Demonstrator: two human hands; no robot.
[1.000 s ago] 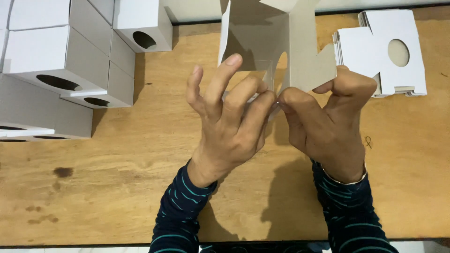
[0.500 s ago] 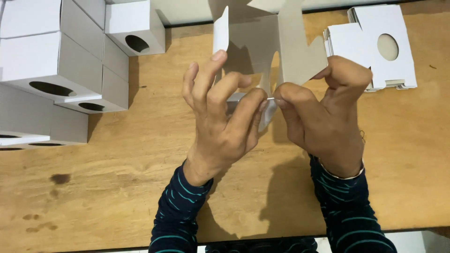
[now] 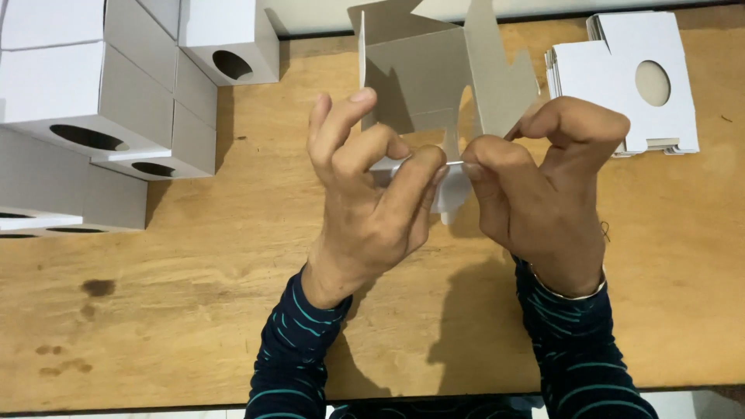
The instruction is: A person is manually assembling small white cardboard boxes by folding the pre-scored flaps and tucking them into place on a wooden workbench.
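Wooden table [image 3: 194,310]: two hands, left [image 3: 372,209] and right [image 3: 543,186], pinching one half-folded carton [image 3: 434,77].

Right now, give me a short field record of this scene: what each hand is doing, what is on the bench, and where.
Left hand: pinches a flap of the half-folded grey-and-white cardboard box
Right hand: pinches the same box, fingertips meeting the left
Surface: light wooden table
Far left: folded white cardboard boxes with oval holes
Far right: stack of flat white box blanks
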